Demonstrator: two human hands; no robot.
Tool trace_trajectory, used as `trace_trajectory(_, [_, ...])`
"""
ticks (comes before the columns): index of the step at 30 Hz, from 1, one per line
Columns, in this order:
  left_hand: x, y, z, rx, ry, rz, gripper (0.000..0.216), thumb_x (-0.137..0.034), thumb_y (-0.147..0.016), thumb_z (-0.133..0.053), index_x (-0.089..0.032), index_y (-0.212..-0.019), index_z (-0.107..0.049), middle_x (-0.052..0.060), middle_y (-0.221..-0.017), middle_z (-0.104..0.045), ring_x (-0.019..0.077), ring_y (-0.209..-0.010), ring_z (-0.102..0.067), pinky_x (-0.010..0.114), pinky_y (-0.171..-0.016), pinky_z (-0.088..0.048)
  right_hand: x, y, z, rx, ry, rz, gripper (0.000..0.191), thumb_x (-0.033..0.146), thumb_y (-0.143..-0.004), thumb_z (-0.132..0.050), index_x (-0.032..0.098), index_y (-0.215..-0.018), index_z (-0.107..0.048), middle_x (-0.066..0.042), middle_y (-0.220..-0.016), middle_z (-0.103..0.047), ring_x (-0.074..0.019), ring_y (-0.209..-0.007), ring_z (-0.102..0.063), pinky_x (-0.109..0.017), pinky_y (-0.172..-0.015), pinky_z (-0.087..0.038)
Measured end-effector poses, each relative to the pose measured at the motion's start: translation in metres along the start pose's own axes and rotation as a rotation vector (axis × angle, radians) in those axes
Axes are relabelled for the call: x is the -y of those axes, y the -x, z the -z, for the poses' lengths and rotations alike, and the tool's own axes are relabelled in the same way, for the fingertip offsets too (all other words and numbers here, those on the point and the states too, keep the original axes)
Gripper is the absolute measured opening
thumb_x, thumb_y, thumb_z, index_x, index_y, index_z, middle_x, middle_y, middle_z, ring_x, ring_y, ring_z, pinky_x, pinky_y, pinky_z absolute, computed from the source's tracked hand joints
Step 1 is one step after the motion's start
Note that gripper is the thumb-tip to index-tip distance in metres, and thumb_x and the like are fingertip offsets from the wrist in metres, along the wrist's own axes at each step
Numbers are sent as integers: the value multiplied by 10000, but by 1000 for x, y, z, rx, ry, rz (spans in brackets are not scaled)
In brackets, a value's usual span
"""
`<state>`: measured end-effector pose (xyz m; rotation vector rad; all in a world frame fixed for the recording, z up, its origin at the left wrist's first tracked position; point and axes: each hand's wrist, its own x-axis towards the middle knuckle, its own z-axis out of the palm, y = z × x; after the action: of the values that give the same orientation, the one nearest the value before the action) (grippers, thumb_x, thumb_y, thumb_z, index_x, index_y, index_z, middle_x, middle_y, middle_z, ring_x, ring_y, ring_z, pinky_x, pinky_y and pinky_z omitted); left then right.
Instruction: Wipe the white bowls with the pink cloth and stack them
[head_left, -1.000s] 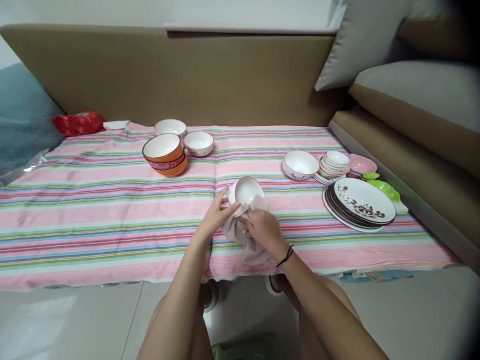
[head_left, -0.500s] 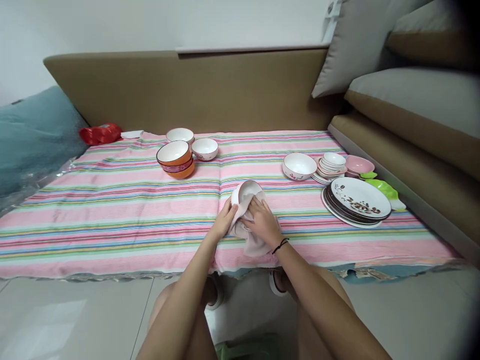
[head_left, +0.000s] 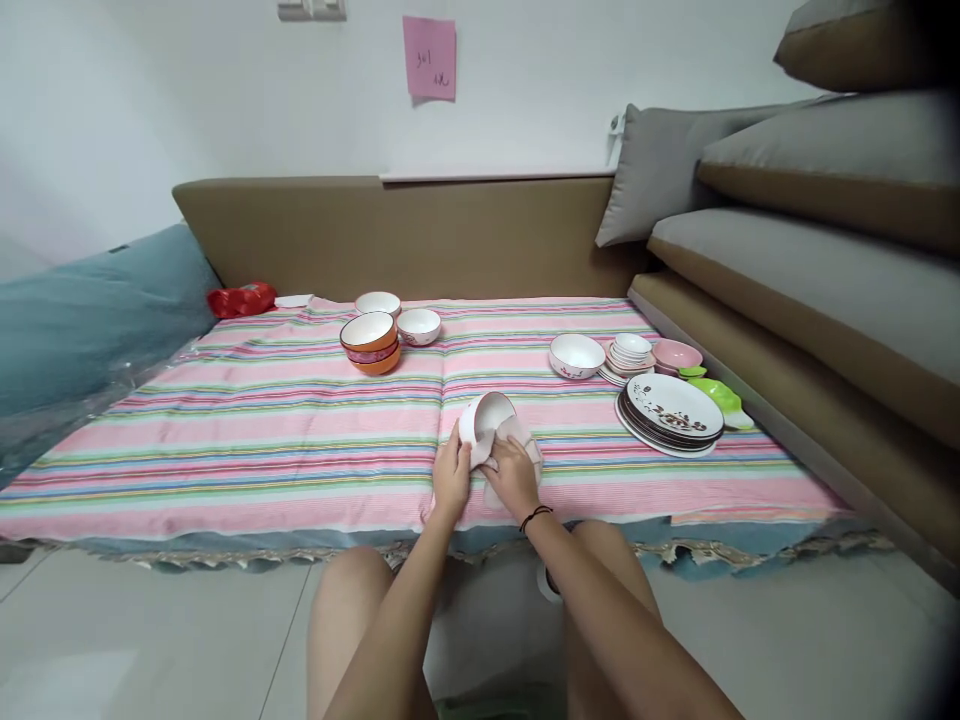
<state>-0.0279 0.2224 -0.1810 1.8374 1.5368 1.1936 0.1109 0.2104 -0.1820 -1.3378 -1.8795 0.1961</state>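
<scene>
A white bowl (head_left: 474, 418) with a thin dark rim is tilted on its side above the striped cloth, its opening turned to the right. My left hand (head_left: 451, 472) grips the bowl at its left and lower edge. In my right hand (head_left: 514, 476) is a pale pink cloth (head_left: 531, 450), pressed against the bowl's inside and lower rim. Part of the cloth hangs below my right fingers. My fingertips inside the bowl are partly covered by the cloth.
Stacked orange bowls (head_left: 369, 342) and white bowls (head_left: 419, 326) stand at the back left. To the right are a white bowl (head_left: 576, 356), small stacked dishes (head_left: 631, 348), a pink bowl (head_left: 677, 354), patterned plates (head_left: 671, 412) and a green leaf-shaped dish (head_left: 716, 395). Cushions (head_left: 795, 260) rise along the right side.
The bowl has turned more onto its side, and my right hand with the cloth has shifted to its lower rim. The camera view has tilted up, showing more wall.
</scene>
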Motion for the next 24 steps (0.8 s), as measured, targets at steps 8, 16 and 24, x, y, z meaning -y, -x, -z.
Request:
trace_trajectory(8, [2,20,-1,14,-134,-36,592,-448,-988,-295,-126,-1480,-373,140,-1096,-657,267,-966,-544,384,-866,-415,-1,8,-7,-79,-9,5,238,136,-819,-568,160,-1021,-691,-97,-1031,-729,-248,-1014,-649,-444,-1087,-402])
trace_trajectory(16, [4,24,-4,-25,-228,-68,542,-363,-939,-416,-127,-1425,-446,106,-918,-632,270,-905,-526,367,-803,-426,-2,8,-7,-89,18,24,237,204,-841,-574,135,-1045,-673,-121,-1045,-715,-259,-1036,-635,-438,-1069,-415])
trace_trajectory(24, [8,25,-6,-61,-250,-92,536,-354,-937,-417,-102,-1409,-460,106,-882,-621,266,-889,-525,372,-791,-435,0,7,-7,-99,20,27,201,212,-842,-573,152,-1004,-675,-105,-985,-717,-252,-988,-643,-435,-1063,-420])
